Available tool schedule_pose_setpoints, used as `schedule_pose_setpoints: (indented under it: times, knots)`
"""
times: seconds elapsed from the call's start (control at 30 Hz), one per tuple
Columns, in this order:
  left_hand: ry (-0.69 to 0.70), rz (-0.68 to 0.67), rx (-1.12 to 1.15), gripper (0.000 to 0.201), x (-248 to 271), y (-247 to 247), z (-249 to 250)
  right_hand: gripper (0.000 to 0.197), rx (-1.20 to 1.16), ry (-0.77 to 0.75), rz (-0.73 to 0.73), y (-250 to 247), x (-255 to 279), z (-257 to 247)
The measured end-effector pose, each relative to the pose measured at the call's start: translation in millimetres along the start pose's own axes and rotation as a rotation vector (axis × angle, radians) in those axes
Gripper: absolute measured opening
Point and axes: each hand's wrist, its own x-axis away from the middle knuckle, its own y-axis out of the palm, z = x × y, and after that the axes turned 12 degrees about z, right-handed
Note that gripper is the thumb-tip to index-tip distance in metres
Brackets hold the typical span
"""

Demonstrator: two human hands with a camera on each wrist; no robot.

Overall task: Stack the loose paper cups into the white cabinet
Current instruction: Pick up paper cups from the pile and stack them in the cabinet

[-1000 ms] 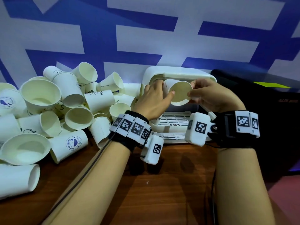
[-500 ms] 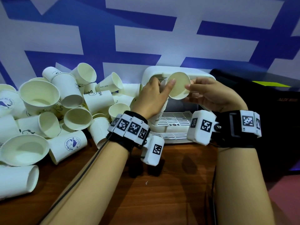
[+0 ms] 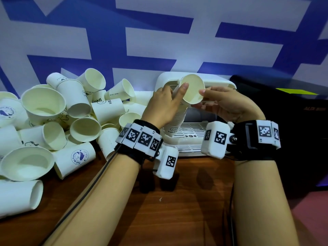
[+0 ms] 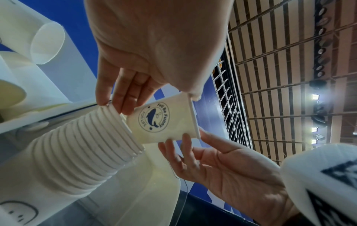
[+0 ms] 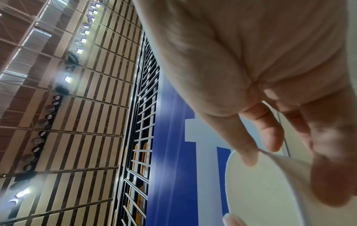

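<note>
stood behind everything: a blue and white patterned wall (image 3: 159, 41). stretched below it: a brown wooden counter (image 3: 177, 210), carrying the rest. sat at the back of the counter, between the forearms: the white cabinet (image 3: 218, 82), its slotted tray (image 3: 191, 128) showing at the base. lay heaped to the left of the cabinet: a pile of loose paper cups (image 3: 53, 118), most on their sides, some with printed logos. leaned out of the cabinet front: a stack of nested cups (image 4: 81, 146), rims ribbed one over another. was gripped near its top rim by the left hand (image 3: 161, 107), fingers curled round it and thumb up against the rim of the top cup. was tucked partly into the mouth of that stack, tilted: a single paper cup (image 4: 162, 120) with a blue whale logo, its open end toward the head camera. was pinched at its rim by the right hand (image 3: 229, 103), thumb above and fingertips below.
</note>
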Motion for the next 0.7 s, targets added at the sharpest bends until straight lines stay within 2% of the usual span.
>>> schedule_pose_setpoints:
  times: [0.1,0.27,0.53,0.7]
  knots:
    - [-0.011,0.033,-0.018,0.069,-1,2,-2,0.023,-0.026,0.046,-0.009,3,-3,4]
    - [-0.066,0.056,-0.040,0.069,-1,4,-1,0.024,-0.062,0.066,0.013,4,-8,8]
    - [-0.193,0.044,0.003,0.054,-1,2,-1,0.035,-0.055,0.107,0.034,8,-15,16]
    - [-0.206,0.042,-0.040,0.052,-4,2,-4,0.024,-0.097,0.166,0.085,14,-19,24]
